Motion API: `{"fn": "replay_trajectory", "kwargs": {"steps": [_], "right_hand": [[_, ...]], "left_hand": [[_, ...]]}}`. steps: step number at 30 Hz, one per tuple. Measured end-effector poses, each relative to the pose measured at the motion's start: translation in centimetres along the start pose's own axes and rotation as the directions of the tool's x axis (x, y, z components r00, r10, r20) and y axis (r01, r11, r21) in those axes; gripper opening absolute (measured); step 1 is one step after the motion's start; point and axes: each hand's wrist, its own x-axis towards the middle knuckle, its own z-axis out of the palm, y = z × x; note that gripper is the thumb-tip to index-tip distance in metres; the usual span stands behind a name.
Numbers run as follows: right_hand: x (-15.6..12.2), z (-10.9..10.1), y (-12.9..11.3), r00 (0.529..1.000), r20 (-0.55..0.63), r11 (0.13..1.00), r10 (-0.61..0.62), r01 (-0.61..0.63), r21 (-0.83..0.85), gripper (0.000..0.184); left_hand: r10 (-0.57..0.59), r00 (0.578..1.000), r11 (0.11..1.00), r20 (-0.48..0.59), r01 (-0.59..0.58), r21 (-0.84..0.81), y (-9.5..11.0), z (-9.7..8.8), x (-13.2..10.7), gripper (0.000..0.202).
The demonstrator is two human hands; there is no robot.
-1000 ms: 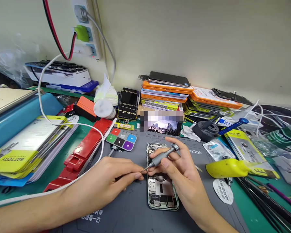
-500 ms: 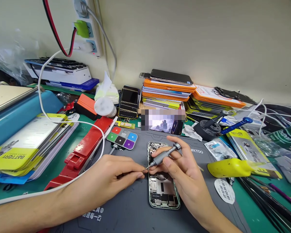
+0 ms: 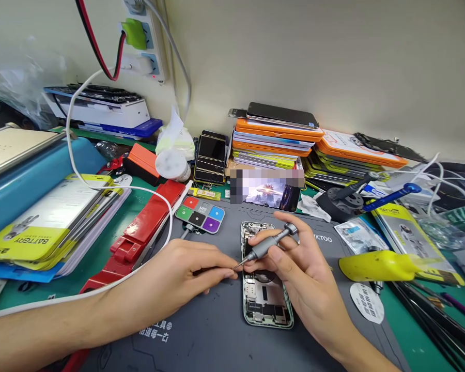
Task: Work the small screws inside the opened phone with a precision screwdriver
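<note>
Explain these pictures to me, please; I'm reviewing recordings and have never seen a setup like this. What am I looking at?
There is no machine here: a person works with two bare hands. Every picture comes from one camera worn on the head, looking forward and down, so you see roughly the wearer's view.

The right hand holds a slim grey screwdriver. The left hand has its thumb and forefinger pinched together at the tool's thin tip; whatever may be between them is too small to make out.

Under the right hand, an opened rectangular phone shows its inner parts, lying on a dark grey mat. Left of the phone are a flat pad with coloured squares and a long red tool; to its right lies a yellow bottle.
</note>
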Motion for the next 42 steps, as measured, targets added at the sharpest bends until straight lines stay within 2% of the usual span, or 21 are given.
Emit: {"fn": "replay_trajectory", "kwargs": {"steps": [12, 24, 29, 42], "right_hand": [[0.18, 0.00, 0.07, 1.000, 0.008, 1.000, -0.012, 0.012, 0.006, 0.038], [0.02, -0.15, 0.22, 1.000, 0.015, 1.000, -0.021, 0.020, 0.009, 0.038], [0.00, -0.03, 0.04, 1.000, 0.026, 1.000, -0.015, 0.015, 0.023, 0.037], [0.08, -0.25, 0.00, 0.998, 0.066, 0.999, 0.006, -0.008, 0.034, 0.035]], "left_hand": [[-0.002, 0.999, 1.000, 0.050, 0.003, -0.009, -0.22, -0.13, -0.16, 0.030], [0.018, 1.000, 1.000, 0.008, -0.018, -0.009, -0.10, -0.01, -0.19, 0.034], [0.062, 0.998, 0.998, 0.001, -0.062, -0.011, -0.14, -0.06, -0.03, 0.034], [0.086, 0.996, 0.996, 0.033, -0.086, -0.006, -0.25, -0.01, -0.26, 0.025]]}}
